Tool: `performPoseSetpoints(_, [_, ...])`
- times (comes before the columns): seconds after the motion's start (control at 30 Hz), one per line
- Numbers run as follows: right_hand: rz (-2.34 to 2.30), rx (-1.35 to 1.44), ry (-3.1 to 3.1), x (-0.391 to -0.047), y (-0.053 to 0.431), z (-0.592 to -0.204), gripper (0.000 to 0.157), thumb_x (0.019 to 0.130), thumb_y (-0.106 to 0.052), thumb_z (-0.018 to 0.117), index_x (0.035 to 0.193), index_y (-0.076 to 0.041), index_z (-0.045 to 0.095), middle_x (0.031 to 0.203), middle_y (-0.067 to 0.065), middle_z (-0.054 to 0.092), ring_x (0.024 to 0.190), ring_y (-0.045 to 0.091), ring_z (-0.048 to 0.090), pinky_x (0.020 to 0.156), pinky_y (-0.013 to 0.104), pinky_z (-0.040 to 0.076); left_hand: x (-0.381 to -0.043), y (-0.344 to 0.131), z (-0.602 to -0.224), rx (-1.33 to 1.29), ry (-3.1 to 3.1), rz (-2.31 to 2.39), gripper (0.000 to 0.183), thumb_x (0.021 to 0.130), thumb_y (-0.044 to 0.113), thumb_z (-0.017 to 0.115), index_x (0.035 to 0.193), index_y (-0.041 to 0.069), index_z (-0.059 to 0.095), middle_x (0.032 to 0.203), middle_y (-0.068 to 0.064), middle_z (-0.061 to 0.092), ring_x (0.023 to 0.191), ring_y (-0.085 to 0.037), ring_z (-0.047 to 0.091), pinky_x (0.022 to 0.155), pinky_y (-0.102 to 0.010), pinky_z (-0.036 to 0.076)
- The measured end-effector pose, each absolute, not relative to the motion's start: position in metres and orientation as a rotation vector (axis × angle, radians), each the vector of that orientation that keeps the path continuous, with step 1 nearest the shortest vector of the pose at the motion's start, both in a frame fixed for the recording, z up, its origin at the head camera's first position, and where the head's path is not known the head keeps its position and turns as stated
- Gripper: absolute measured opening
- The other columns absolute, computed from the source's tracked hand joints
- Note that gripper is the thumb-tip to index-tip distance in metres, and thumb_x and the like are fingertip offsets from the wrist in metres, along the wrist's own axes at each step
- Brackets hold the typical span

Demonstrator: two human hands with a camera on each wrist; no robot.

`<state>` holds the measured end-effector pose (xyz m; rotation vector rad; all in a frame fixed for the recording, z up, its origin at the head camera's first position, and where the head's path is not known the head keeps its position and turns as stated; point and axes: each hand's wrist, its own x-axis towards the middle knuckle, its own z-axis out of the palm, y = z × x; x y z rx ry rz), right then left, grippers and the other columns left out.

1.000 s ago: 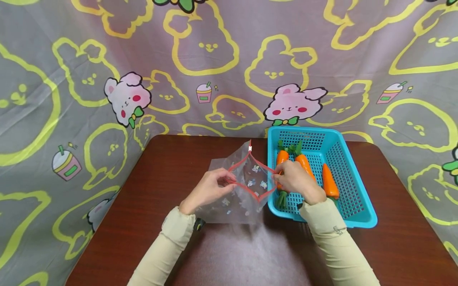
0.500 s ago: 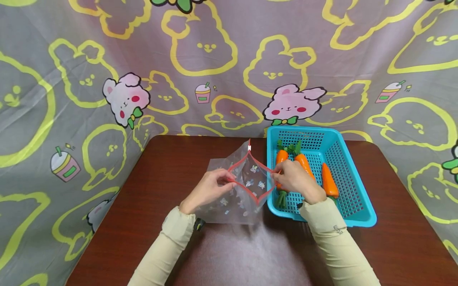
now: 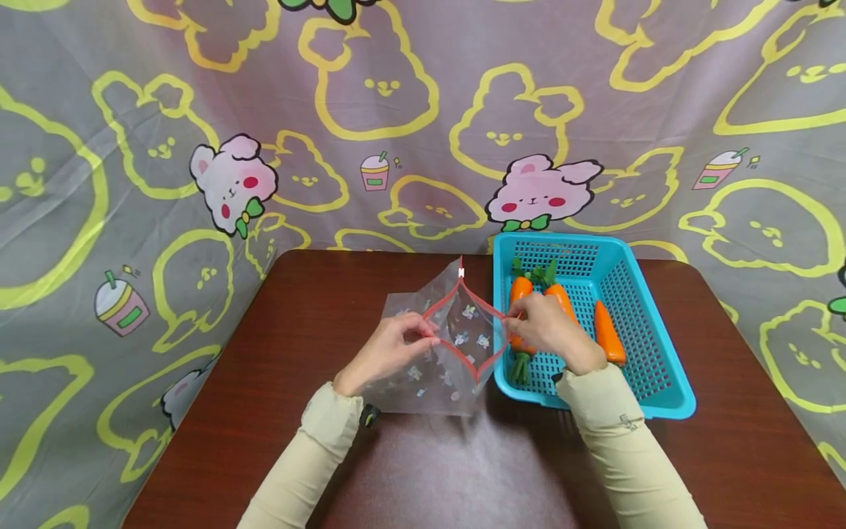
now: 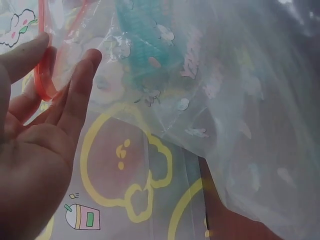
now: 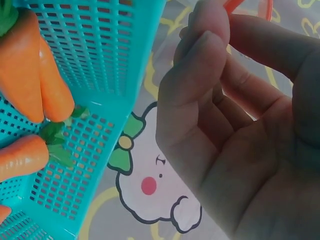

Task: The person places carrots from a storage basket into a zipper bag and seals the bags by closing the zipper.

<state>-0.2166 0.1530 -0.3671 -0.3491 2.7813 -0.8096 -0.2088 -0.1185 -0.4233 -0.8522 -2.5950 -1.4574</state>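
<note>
A clear zip bag (image 3: 423, 382) with small printed figures and a red zip edge stands between the two hands, its mouth spread into a diamond. My left hand (image 3: 390, 345) pinches the left side of the red edge; the left wrist view shows thumb and fingers on that red strip (image 4: 44, 82). On the opposite side, my right hand (image 3: 551, 330) pinches the edge, over the left part of a blue basket (image 3: 654, 308). In the basket lie several orange carrots (image 3: 609, 334) with green tops, some partly hidden by the right hand.
The basket stands on the right of a dark brown table (image 3: 317, 294). A grey curtain (image 3: 410, 110) with yellow outlines and rabbit prints hangs behind the table and along its left side. A white slider (image 3: 461, 272) sits at the far end of the bag's zip.
Both hands keep their pinch on the bag's edge, and its mouth stays spread. The right hand and forearm have shifted very slightly to the right; the carrots and basket lie as before.
</note>
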Motion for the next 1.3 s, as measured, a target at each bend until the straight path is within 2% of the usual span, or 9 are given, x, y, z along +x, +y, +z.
performPoseSetpoints(0.13, [-0.834,-0.355,2.774,-0.218,0.158,-0.362,0.023,0.095,-0.019,0.060,0.103,0.001,0.070,0.082,0.009,0.069,0.056,0.014,0.060,0.055,0.028,0.051,-0.208,-0.118,-0.424,-0.849,-2.589,-1.451,0.006,0.086,0.010,0.073,0.082,0.008,0.069,0.095,-0.010,0.072,0.091,-0.016,0.068,0.079,-0.023,0.056])
performPoseSetpoints(0.3, [-0.841,-0.306,2.808,-0.220,0.163,-0.356,0.026,0.096,-0.021,0.059,0.108,0.000,0.068,0.089,0.014,0.069,0.063,0.016,0.060,0.056,0.027,0.051,-0.207,-0.119,-0.424,-0.819,-2.609,-1.426,0.006,0.086,0.012,0.072,0.083,0.009,0.069,0.097,-0.008,0.072,0.088,-0.013,0.066,0.074,-0.023,0.055])
performPoseSetpoints(0.53, [-0.817,-0.208,2.849,-0.228,0.170,-0.352,0.038,0.097,-0.026,0.055,0.123,0.002,0.056,0.110,0.024,0.065,0.078,0.026,0.061,0.065,0.033,0.052,-0.207,-0.120,-0.424,-0.760,-2.628,-1.433,0.007,0.086,0.012,0.072,0.084,0.009,0.068,0.104,-0.013,0.071,0.090,-0.019,0.066,0.072,-0.030,0.056])
performPoseSetpoints(0.77, [-0.792,-0.102,2.802,-0.238,0.178,-0.359,0.046,0.098,-0.029,0.053,0.128,0.005,0.046,0.108,0.023,0.058,0.084,0.029,0.056,0.064,0.031,0.049,-0.208,-0.120,-0.426,-0.738,-2.634,-1.460,0.006,0.087,0.011,0.072,0.086,0.006,0.068,0.106,-0.016,0.071,0.087,-0.022,0.069,0.073,-0.025,0.056])
performPoseSetpoints(0.9, [-0.698,-0.097,2.739,-0.246,0.181,-0.367,0.052,0.098,-0.031,0.052,0.131,0.009,0.044,0.119,0.027,0.055,0.089,0.030,0.053,0.070,0.035,0.048,-0.208,-0.120,-0.427,-0.743,-2.642,-1.465,0.006,0.087,0.011,0.071,0.086,0.007,0.067,0.108,-0.016,0.070,0.089,-0.020,0.068,0.075,-0.024,0.056])
performPoseSetpoints(0.97, [-0.662,-0.106,2.702,-0.251,0.182,-0.371,0.055,0.098,-0.032,0.052,0.132,0.011,0.044,0.121,0.028,0.055,0.085,0.028,0.055,0.070,0.034,0.048,-0.207,-0.121,-0.427,-0.749,-2.649,-1.461,0.005,0.088,0.011,0.071,0.086,0.008,0.068,0.110,-0.015,0.070,0.089,-0.019,0.067,0.075,-0.024,0.056])
performPoseSetpoints(1.07, [-0.642,-0.090,2.660,-0.257,0.183,-0.379,0.051,0.098,-0.032,0.052,0.125,0.011,0.048,0.106,0.023,0.056,0.070,0.023,0.056,0.064,0.032,0.048,-0.207,-0.120,-0.427,-0.759,-2.651,-1.453,0.004,0.088,0.012,0.070,0.086,0.009,0.068,0.110,-0.014,0.070,0.088,-0.017,0.067,0.076,-0.025,0.056])
performPoseSetpoints(1.2, [-0.636,-0.051,2.622,-0.264,0.183,-0.389,0.033,0.098,-0.031,0.053,0.095,0.002,0.053,0.072,0.007,0.046,0.055,0.015,0.049,0.058,0.028,0.049,-0.206,-0.120,-0.427,-0.761,-2.641,-1.455,0.004,0.088,0.012,0.071,0.086,0.009,0.068,0.109,-0.010,0.070,0.088,-0.015,0.067,0.077,-0.024,0.056])
performPoseSetpoints(1.3, [-0.617,-0.050,2.604,-0.268,0.181,-0.396,0.032,0.097,-0.032,0.054,0.080,-0.006,0.049,0.060,-0.001,0.037,0.051,0.013,0.045,0.054,0.026,0.049,-0.206,-0.120,-0.428,-0.756,-2.642,-1.460,0.004,0.087,0.012,0.071,0.086,0.009,0.068,0.110,-0.009,0.070,0.089,-0.015,0.067,0.077,-0.022,0.055])
